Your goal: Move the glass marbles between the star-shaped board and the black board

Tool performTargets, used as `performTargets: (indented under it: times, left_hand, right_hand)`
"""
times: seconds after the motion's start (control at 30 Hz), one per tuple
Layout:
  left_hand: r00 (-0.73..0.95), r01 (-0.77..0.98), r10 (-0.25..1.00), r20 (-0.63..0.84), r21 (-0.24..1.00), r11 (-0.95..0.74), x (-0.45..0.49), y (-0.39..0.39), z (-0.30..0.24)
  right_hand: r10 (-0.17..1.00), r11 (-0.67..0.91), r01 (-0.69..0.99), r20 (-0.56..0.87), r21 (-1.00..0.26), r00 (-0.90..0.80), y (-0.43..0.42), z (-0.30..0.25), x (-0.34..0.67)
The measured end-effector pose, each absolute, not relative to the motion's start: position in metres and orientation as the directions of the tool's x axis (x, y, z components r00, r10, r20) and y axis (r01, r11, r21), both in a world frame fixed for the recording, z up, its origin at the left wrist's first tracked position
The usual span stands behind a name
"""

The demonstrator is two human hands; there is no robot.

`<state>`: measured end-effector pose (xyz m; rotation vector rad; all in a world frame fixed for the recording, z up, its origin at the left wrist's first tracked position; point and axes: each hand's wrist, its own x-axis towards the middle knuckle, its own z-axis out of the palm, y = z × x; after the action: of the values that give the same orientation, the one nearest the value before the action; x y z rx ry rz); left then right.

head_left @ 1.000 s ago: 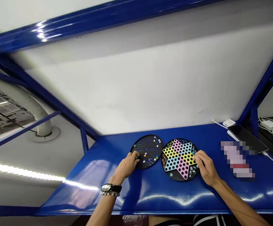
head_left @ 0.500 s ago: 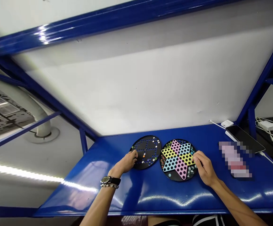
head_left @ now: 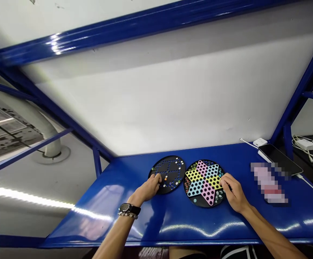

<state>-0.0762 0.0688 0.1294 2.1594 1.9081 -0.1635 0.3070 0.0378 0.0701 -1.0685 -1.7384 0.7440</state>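
A round black board (head_left: 167, 167) with blue-rimmed holes lies on the blue table, carrying white, orange and a few green pieces. My left hand (head_left: 150, 187) bends over its lower left part, fingers curled together. Whatever is in them is too small to make out. Beside it is a Chinese checkers board (head_left: 205, 182) with a pink, yellow and light blue star and small glassy marbles around the rim. At its right edge my right hand (head_left: 234, 194) is closed, thumb against forefinger, close to a yellow point. Its fingertips hide what they hold, if anything.
A phone (head_left: 280, 158) and a white charger (head_left: 260, 142) with cable lie at the table's right. A pixelated pinkish item (head_left: 267, 183) lies in front of the phone. A white panel (head_left: 167, 90) rises behind, framed by blue bars (head_left: 97, 162).
My left hand has shifted slightly right over the black board, toward the orange piece. My right hand stays nearly in place at the star board's edge. The camera view has moved a little.
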Motion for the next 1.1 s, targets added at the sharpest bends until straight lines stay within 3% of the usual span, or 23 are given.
performTargets:
  times: [0.2, 0.37, 0.47, 0.6, 0.97, 1.1]
  left_hand:
    - [0.326, 0.894, 0.912, -0.248, 0.394, -0.212, -0.029, 0.051, 0.161]
    - [0.571, 0.712, 0.791, -0.219, 0.612, -0.344, 0.045, 0.024, 0.162]
    - [0.598, 0.753, 0.762, -0.25, 0.502, -0.426, 0.072, 0.017, 0.149]
    - [0.537, 0.83, 0.816, -0.214, 0.309, -0.464, 0.079, 0.016, 0.141]
    - [0.599, 0.729, 0.791, -0.125, 0.492, -0.475, 0.062, 0.015, 0.152]
    - [0.475, 0.79, 0.877, -0.07, 0.473, -0.39, 0.034, 0.023, 0.154]
  right_hand:
    - [0.9, 0.436, 0.347, 0.394, -0.83, -0.187, 0.038, 0.073, 0.306]
    - [0.9, 0.436, 0.356, 0.395, -0.826, -0.186, 0.038, 0.071, 0.307]
    - [0.903, 0.429, 0.36, 0.388, -0.828, -0.185, 0.038, 0.071, 0.307]
    - [0.903, 0.428, 0.356, 0.382, -0.831, -0.194, 0.038, 0.072, 0.307]
    - [0.902, 0.431, 0.352, 0.385, -0.831, -0.197, 0.037, 0.074, 0.306]
    - [0.901, 0.434, 0.352, 0.388, -0.83, -0.194, 0.036, 0.076, 0.305]
